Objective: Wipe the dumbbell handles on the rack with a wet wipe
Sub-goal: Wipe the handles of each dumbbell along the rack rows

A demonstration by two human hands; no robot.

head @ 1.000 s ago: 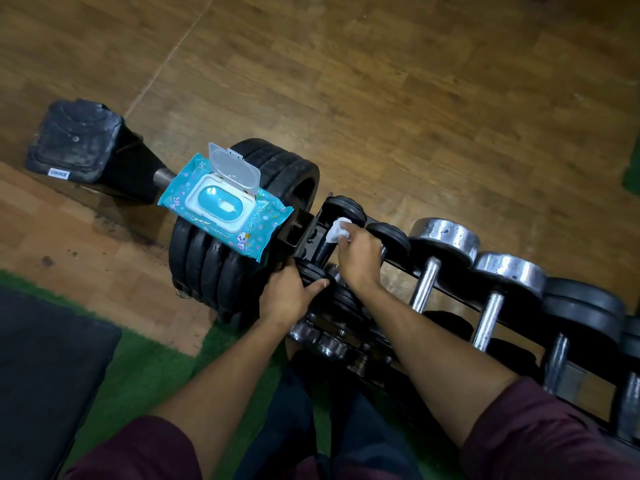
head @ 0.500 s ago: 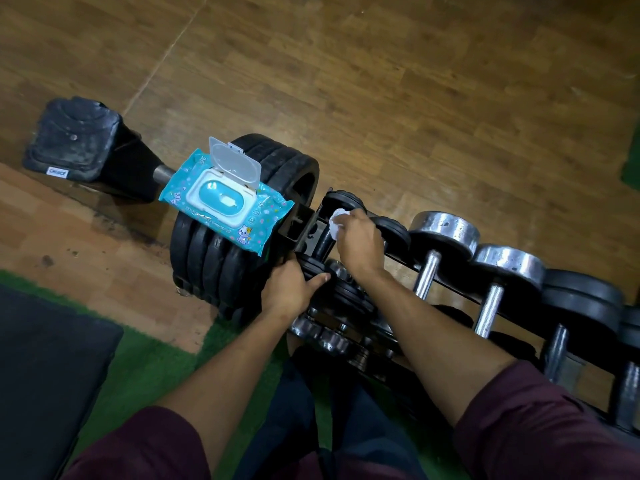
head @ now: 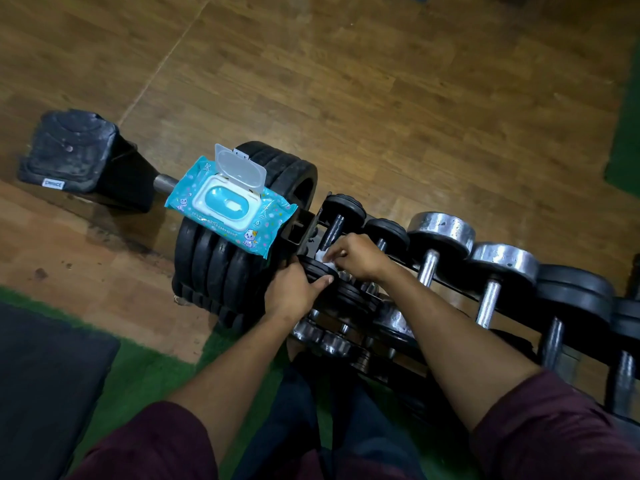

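Note:
A dumbbell rack (head: 446,278) runs from the centre to the right edge, loaded with black and chrome dumbbells. The leftmost small black dumbbell (head: 341,211) has a dark handle (head: 334,232). My right hand (head: 360,256) is closed on a white wet wipe (head: 322,256) at the near end of that handle. My left hand (head: 294,292) grips the dumbbell's near black plate (head: 317,268). A turquoise wet wipe pack (head: 228,209) with its lid flipped up lies on a stack of black weight plates (head: 221,268) left of the rack.
A large black dumbbell head (head: 74,154) rests on the wooden floor at far left. Chrome dumbbells (head: 440,233) and more black ones (head: 575,292) fill the rack to the right. A dark mat (head: 45,386) lies on green turf at lower left.
My right hand has slid the wipe down the handle, from near the far plate toward the near plate. My left hand has stayed on the near plate.

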